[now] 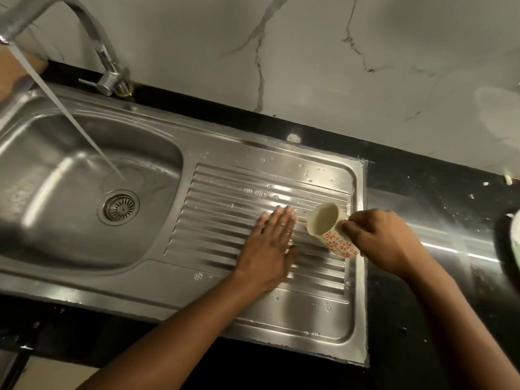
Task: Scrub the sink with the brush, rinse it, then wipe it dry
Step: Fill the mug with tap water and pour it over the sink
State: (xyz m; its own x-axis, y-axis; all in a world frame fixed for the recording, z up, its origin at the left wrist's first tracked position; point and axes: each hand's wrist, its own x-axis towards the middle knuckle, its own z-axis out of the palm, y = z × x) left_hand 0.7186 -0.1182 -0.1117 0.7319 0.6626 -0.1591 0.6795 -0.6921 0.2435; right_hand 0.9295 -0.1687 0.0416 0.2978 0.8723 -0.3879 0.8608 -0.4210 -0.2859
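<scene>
Rinsing the drainboard (225,198) with a cup (327,226).
Left hand (270,243) lies flat and open on it; right hand (382,240) grips the tilted cup, which could slip or spill onto the tabletop (394,319).

Red-flowered cream mug (336,237), steel-grey sink (84,220)

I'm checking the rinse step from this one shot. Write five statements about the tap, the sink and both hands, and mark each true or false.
1. Water runs from the tap into the basin. True.
2. The left hand grips a brush. False: it lies flat, fingers straight, on the ribbed drainboard.
3. The right hand holds a mug with a red flower pattern. True.
4. The mug stands upright. False: it is tilted, mouth toward the left hand.
5. A plug covers the drain. False: its strainer is uncovered.
</scene>
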